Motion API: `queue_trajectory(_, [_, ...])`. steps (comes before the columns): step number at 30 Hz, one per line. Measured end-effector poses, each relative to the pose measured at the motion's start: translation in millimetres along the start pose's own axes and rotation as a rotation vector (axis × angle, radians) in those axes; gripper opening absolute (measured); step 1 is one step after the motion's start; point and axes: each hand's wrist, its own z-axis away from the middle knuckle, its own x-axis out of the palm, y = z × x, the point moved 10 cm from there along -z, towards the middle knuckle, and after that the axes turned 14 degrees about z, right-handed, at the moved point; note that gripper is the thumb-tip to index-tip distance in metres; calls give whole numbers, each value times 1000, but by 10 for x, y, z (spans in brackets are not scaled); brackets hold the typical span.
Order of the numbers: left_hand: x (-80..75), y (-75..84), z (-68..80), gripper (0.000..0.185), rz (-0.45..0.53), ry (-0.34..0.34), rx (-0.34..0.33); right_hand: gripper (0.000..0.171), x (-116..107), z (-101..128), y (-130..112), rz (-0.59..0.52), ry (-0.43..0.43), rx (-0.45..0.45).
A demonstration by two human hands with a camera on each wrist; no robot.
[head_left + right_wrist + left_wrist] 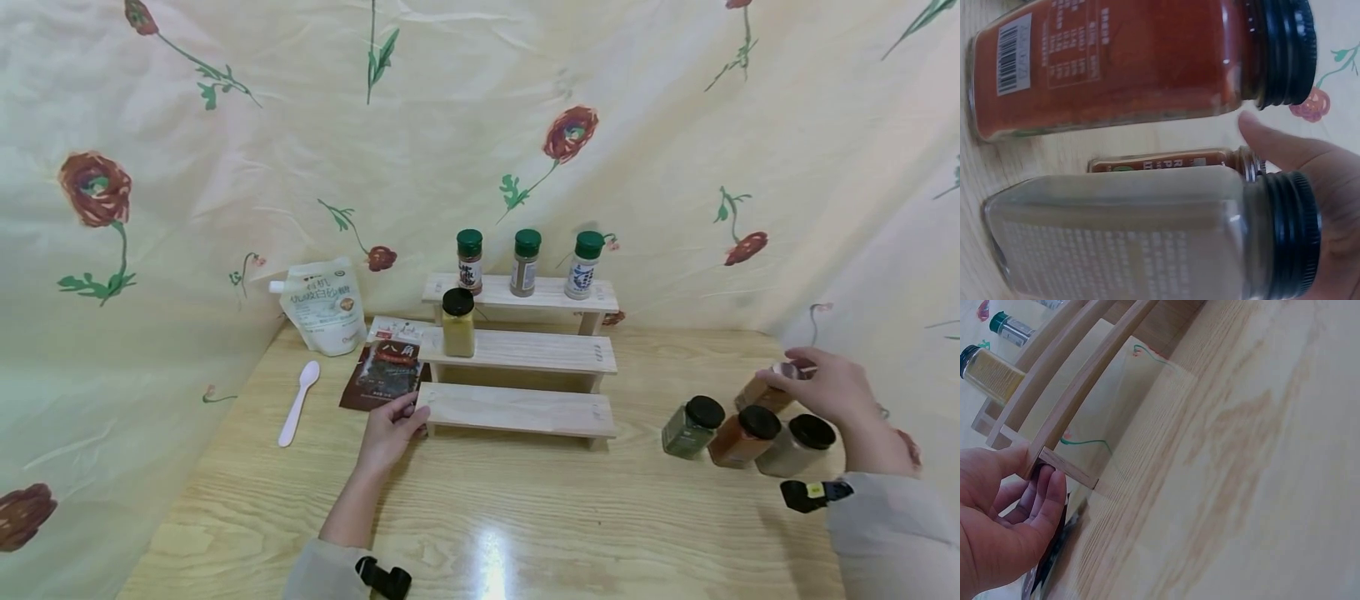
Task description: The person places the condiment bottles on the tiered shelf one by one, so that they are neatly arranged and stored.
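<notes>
Left hand [392,429] grips near-left corner of wooden stepped rack [520,350], thumb on top, fingers curled under bottom step. Near right: three black-lidded jars on table [480,517]. Right hand [825,387] pinches top of small brown spice bottle [761,392], just behind jars.

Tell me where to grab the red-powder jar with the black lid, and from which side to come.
Grip the red-powder jar around its flat glass sides just under the black lid, coming down from above and the front. It stands upright, wedged between the green jar and the pale jar, so a sideways approach looks blocked; the right hand hovers just behind.
</notes>
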Motion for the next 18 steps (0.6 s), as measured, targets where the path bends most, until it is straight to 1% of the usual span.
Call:
queue_trajectory(3, [9,9,4,43,0,-1,2,81,-4,4,8,38,-18,-5])
queue_trajectory(4, [10,12,4,43,1,0,0,79,-12,5,5,47,-18,-10])
queue_trajectory(7, [15,21,7,43,3,0,-3,70,-43,7,-22,71,4,-30])
queue_trajectory(10, [17,23,7,43,2,0,-5,60,-76,15,-63,85,50,-56])
queue_trajectory(11, [17,25,7,43,1,-1,-2,60,-82,21,-78,85,59,-63])
queue_trajectory(13, [17,24,9,43,-1,-1,-1,62,-89,33,-108,80,69,-76])
queue_trajectory(18, [12,17,16,44,-4,-2,-2,71,-122,42,-196,55,86,-75])
